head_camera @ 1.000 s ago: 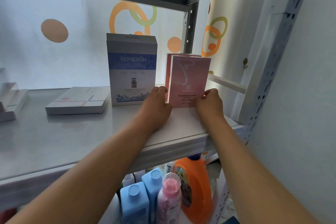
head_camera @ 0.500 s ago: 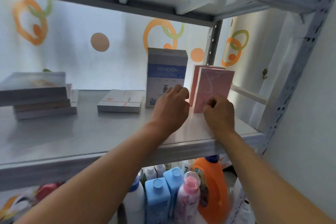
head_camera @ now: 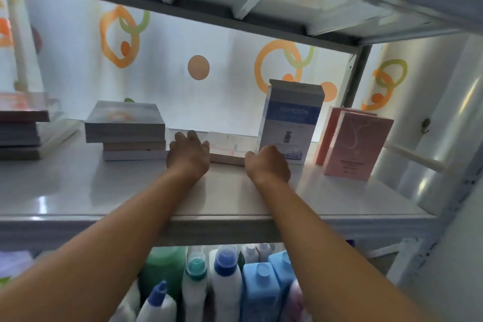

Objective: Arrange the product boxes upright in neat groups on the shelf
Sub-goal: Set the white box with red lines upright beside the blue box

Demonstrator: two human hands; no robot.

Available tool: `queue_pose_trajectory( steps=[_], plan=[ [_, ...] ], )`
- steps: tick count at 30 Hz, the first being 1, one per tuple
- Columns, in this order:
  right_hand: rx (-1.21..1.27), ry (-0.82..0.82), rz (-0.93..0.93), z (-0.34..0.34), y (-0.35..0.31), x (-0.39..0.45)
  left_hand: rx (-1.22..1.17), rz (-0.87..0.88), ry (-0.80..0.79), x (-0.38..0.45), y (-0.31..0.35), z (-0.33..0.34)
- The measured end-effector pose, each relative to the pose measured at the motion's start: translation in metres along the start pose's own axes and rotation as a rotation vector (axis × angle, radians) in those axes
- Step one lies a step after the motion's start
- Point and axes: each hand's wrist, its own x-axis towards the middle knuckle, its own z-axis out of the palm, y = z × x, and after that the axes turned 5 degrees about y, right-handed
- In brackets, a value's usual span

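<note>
A flat white box [head_camera: 230, 148] lies on the white shelf [head_camera: 104, 191] between my hands. My left hand [head_camera: 188, 155] covers its left end, thumb on top and fingers reaching past the edge. My right hand [head_camera: 267, 164] is curled at its right front corner. Just right of it a blue-and-white ROMESON box [head_camera: 290, 123] stands upright. Two pink boxes [head_camera: 350, 144] stand upright together at the shelf's right end. A stack of flat boxes [head_camera: 128, 131] lies to the left, and another stack [head_camera: 21, 128] sits at the far left.
A shelf board [head_camera: 235, 8] hangs close overhead. A grey upright post [head_camera: 352, 78] stands at the back right, with a white wall [head_camera: 444, 138] beyond. Detergent bottles [head_camera: 230, 282] crowd the level below. The shelf's front edge [head_camera: 235, 225] runs under my forearms.
Both hands left the pink box, which stays upright, and moved left to the flat white box. The view swung left, revealing the stacks of flat boxes.
</note>
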Motion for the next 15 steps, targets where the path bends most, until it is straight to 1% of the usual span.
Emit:
queue_pose_trajectory(
  steps=[2, 3, 5, 7, 12, 15],
  plan=[
    [-0.042, -0.008, 0.030, 0.004, -0.002, 0.004, -0.012, -0.067, -0.033, 0.007, -0.002, 0.003],
    [-0.078, -0.002, 0.023, 0.007, -0.003, 0.005, -0.003, -0.073, -0.033, 0.009, -0.002, 0.006],
    [-0.154, 0.033, -0.019, 0.015, -0.002, 0.006, 0.079, -0.038, -0.061, 0.009, -0.003, 0.012],
    [-0.169, 0.056, -0.042, 0.020, 0.001, 0.007, 0.133, -0.005, -0.087, 0.010, -0.004, 0.015],
    [-0.125, 0.047, -0.038, 0.023, 0.005, 0.012, 0.074, -0.004, -0.063, 0.012, -0.005, 0.012],
    [0.069, 0.036, -0.084, 0.019, 0.007, 0.011, -0.058, -0.044, -0.033, 0.014, -0.011, 0.009]
  ],
)
